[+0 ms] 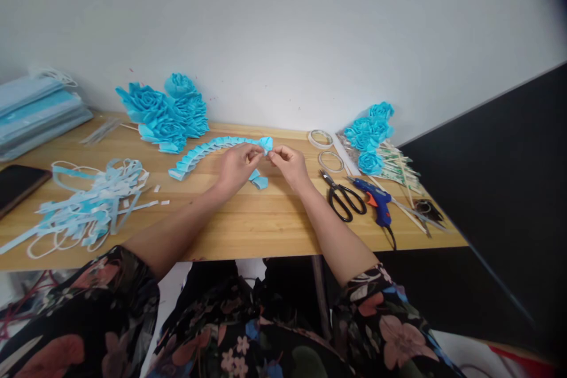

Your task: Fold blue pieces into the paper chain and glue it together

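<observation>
A pleated light-blue strip (199, 153), folded into overlapping pointed petals, curves across the middle of the wooden table. Its right end rises to a small blue folded tip between my hands. My left hand (239, 164) pinches the strip near that end, thumb against fingers. Close by on the right, my right hand (290, 166) is also closed in a pinch at the lower edge of the same tip. The fingers partly hide the exact grip. Just below the hands lies a loose folded blue piece (260, 182), partly covered by my left hand.
Blue paper-like flowers (163, 112) stand at the back left, with smaller ones (370, 133) at right. Scissors (341, 196), a blue glue gun (376, 198) and tape rolls (320, 139) lie right. Leftward are cut scraps (95, 204), a phone (20, 186) and stacked masks (39, 109).
</observation>
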`<act>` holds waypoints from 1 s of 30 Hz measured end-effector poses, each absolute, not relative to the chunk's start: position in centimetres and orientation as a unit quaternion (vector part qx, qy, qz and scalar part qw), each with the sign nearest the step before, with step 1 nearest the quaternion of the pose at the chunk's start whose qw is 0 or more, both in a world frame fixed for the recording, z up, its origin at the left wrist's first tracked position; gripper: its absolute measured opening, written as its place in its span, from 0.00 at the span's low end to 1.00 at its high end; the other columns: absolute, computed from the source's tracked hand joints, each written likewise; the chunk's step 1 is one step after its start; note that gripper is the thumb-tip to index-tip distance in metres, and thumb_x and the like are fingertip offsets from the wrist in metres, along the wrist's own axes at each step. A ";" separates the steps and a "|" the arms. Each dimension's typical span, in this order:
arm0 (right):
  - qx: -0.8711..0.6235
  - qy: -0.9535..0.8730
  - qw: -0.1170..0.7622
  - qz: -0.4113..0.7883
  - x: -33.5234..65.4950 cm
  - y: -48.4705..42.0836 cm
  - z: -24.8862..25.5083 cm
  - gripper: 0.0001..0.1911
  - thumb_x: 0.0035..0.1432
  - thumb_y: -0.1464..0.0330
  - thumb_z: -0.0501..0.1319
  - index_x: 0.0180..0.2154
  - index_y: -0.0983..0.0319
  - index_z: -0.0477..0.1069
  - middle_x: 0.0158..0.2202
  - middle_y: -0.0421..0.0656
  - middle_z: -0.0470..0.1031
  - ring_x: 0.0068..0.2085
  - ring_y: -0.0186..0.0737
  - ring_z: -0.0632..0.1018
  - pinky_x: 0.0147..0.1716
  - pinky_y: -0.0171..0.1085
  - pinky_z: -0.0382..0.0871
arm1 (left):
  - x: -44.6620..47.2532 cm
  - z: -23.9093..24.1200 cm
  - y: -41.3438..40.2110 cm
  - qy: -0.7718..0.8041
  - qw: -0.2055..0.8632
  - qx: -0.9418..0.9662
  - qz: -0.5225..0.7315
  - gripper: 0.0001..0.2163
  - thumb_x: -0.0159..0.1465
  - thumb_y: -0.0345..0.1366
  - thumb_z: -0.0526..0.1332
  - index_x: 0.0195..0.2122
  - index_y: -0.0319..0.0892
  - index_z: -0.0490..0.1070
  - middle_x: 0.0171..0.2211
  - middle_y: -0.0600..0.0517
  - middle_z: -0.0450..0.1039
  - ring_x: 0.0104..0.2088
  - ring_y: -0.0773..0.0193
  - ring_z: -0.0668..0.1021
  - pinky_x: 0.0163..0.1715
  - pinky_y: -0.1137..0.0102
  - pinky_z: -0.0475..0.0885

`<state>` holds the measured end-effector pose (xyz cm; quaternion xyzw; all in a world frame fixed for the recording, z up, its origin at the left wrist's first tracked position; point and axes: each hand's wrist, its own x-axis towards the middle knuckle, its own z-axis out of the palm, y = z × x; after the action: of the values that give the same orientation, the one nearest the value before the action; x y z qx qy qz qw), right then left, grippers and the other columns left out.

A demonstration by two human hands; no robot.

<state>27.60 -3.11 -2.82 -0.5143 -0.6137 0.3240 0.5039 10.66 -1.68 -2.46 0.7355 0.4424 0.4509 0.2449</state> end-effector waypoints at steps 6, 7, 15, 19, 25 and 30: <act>-0.514 -0.628 0.497 0.307 27.5 -3.3 -2.8 0.12 0.54 0.58 0.61 0.29 0.61 0.75 0.28 0.39 0.75 0.28 0.34 0.69 0.32 0.34 0.63 | 10.6 -2.6 -1.7 0.439 0.240 0.744 0.442 0.06 0.62 0.35 0.61 0.33 0.41 0.77 0.29 0.52 0.75 0.29 0.66 0.72 0.32 0.70 0.63; -0.514 -0.631 0.497 0.301 27.4 -3.3 -2.7 0.12 0.54 0.58 0.61 0.29 0.61 0.75 0.28 0.39 0.75 0.28 0.34 0.70 0.32 0.34 0.64 | 10.6 -2.6 -1.7 0.439 0.240 0.745 0.440 0.06 0.62 0.35 0.61 0.33 0.41 0.77 0.29 0.52 0.75 0.29 0.66 0.72 0.32 0.70 0.63; -0.516 -0.652 0.490 0.260 27.0 -3.8 -2.4 0.11 0.54 0.60 0.61 0.28 0.60 0.74 0.29 0.40 0.77 0.30 0.36 0.73 0.33 0.35 0.66 | 10.6 -2.7 -1.6 0.448 0.230 0.748 0.433 0.07 0.61 0.38 0.61 0.32 0.41 0.76 0.26 0.53 0.72 0.28 0.66 0.70 0.30 0.70 0.62; -0.511 -0.660 0.489 0.253 26.9 -3.8 -2.5 0.10 0.54 0.60 0.61 0.28 0.60 0.73 0.28 0.40 0.77 0.29 0.37 0.74 0.34 0.36 0.68 | 10.6 -2.6 -1.6 0.453 0.230 0.750 0.424 0.07 0.60 0.37 0.60 0.30 0.42 0.75 0.25 0.53 0.71 0.27 0.66 0.69 0.29 0.70 0.61; -0.512 -0.671 0.477 0.245 26.8 -3.8 -2.6 0.09 0.55 0.62 0.60 0.28 0.59 0.72 0.30 0.41 0.77 0.31 0.38 0.75 0.36 0.36 0.69 | 10.8 -2.8 -1.7 0.459 0.231 0.746 0.424 0.06 0.59 0.35 0.58 0.29 0.42 0.74 0.25 0.52 0.72 0.28 0.65 0.70 0.30 0.70 0.62; -0.512 -0.673 0.475 0.243 26.9 -3.8 -2.6 0.09 0.54 0.62 0.60 0.27 0.59 0.72 0.29 0.41 0.77 0.31 0.38 0.74 0.36 0.36 0.68 | 10.8 -2.7 -1.7 0.457 0.228 0.749 0.423 0.06 0.59 0.34 0.58 0.29 0.41 0.74 0.25 0.52 0.72 0.27 0.65 0.70 0.30 0.70 0.62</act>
<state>26.87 -3.83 -2.56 -0.5123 -0.6733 0.2426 0.4747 10.81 -1.74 -2.72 0.7487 0.4569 0.4228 0.2281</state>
